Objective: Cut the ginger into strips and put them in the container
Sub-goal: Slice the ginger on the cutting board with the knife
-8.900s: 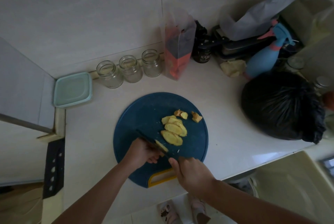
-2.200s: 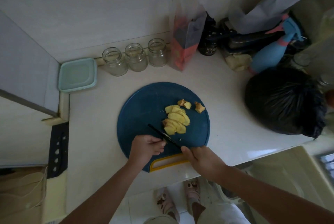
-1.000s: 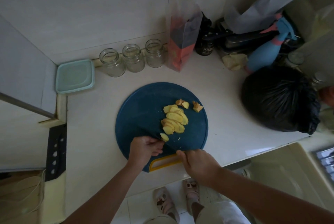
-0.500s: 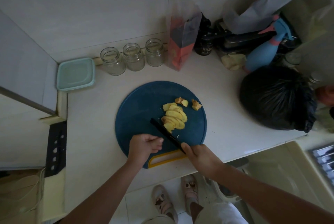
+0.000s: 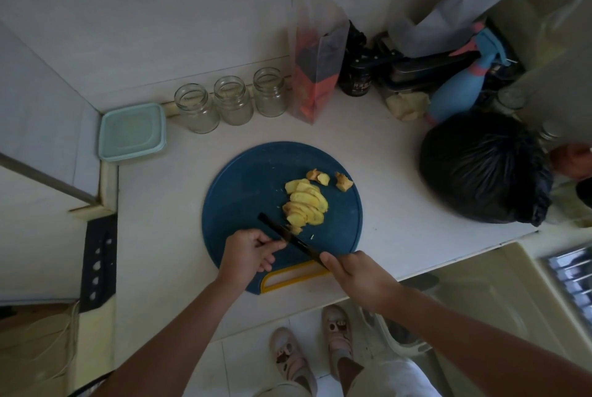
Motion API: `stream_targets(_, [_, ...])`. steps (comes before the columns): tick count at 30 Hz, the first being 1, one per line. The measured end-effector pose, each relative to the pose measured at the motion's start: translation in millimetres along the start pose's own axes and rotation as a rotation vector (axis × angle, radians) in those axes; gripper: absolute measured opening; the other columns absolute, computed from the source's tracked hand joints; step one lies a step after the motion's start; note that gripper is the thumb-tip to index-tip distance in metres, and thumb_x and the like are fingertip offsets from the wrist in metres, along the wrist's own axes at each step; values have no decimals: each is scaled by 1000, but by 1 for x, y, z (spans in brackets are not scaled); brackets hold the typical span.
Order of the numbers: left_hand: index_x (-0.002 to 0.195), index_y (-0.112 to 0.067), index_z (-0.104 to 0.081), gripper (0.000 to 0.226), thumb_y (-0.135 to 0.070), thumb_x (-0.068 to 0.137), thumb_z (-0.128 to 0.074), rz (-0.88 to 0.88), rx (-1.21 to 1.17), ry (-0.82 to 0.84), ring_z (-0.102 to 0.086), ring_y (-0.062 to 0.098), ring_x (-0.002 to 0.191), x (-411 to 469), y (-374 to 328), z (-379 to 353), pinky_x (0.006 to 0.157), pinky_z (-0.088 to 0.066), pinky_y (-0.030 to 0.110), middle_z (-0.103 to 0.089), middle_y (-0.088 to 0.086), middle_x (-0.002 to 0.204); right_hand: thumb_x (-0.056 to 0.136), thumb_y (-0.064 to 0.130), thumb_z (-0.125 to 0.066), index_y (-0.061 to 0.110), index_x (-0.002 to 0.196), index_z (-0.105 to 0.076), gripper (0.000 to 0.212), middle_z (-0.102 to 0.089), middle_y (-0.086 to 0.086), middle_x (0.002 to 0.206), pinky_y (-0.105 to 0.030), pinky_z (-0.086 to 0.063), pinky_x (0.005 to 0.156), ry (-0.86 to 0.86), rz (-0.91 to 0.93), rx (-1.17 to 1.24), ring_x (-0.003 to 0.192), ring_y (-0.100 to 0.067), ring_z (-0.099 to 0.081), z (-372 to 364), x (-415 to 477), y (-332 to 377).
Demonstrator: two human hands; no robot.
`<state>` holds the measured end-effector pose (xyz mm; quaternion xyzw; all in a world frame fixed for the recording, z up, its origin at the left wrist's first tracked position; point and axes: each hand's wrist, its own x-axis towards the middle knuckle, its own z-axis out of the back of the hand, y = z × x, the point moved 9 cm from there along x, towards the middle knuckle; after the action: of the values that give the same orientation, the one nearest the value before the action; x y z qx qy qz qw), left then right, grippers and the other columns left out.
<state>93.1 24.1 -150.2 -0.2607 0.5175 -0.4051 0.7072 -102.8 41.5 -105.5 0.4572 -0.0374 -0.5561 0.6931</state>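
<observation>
Seen from above, a round blue cutting board (image 5: 243,191) lies on a pale bench (image 5: 394,220). Yellow ginger slices (image 5: 306,203) overlap in a row right of the board's centre. The right hand (image 5: 358,278) has its fingers wrapped around a dark knife (image 5: 288,238). The left hand (image 5: 248,255), fingers curled together, touches the blade's side. The slices look light, stiff and possibly slippery, best pinned flat from above. A lidded teal container (image 5: 131,132) sits well apart, at far left.
</observation>
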Motion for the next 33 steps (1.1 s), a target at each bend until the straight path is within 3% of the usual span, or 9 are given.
stream_targets(3, [67,-4,-60,24,-19,75,-78,-7,18,5,-49,6,35,0,-3,-3,35,-38,17,-58,4,51,100,45,-28,7,73,-51,52,-45,3,60,-17,-35,55,-2,13,-20,55,-7,-44,-1,-1,0])
stream_targets(11, [67,-7,-54,29,-22,76,-77,37,90,46,-40,6,29,8,4,-8,34,-32,18,-53,5,52,101,43,-29,21,65,-41,44,-42,6,58,-17,-35,52,-5,26,-29,52,-6,-42,-2,-2,4])
stream_targets(16, [66,-11,-52,30,-26,78,-75,14,186,65,-39,5,28,10,1,-10,37,-34,19,-53,4,53,100,48,-26,16,72,-47,47,-46,2,64,-22,-40,60,-23,23,-28,61,-9,-48,-7,0,1])
stream_targets(18, [66,-10,-53,30,-27,79,-74,-9,203,68,-40,5,28,9,-2,-9,39,-36,19,-53,4,52,94,58,-17,10,80,-54,62,-52,-4,70,-27,-42,65,-47,22,-62,69,-15,-53,-8,0,1])
stream_targets(22, [67,-7,-57,29,-27,80,-73,-45,243,95,-41,5,28,8,-8,-10,41,-38,20,-53,5,50,65,81,17,13,90,-62,107,-53,-2,69,-19,-32,63,-87,63,-142,72,-16,-57,-14,-3,3])
stream_targets(26, [71,-5,-58,29,-29,81,-72,-39,270,121,-41,4,28,9,-7,-11,41,-38,19,-53,4,51,69,71,9,13,84,-59,92,-39,6,58,-27,-37,65,-85,17,-179,74,-23,-59,-20,-3,3])
stream_targets(29, [69,-7,-58,29,-29,79,-74,-29,239,111,-42,6,29,11,-3,-10,40,-38,20,-53,4,50,73,75,10,13,83,-59,94,-41,5,59,-34,-44,70,-81,6,-165,69,-22,-55,-21,-3,4])
stream_targets(33, [69,-5,-60,30,-29,77,-75,-28,228,100,-44,8,29,12,-1,-9,40,-38,20,-53,2,46,97,53,-16,20,71,-48,53,-43,2,62,-35,-44,72,-77,-12,-167,71,-21,-53,-20,-5,8])
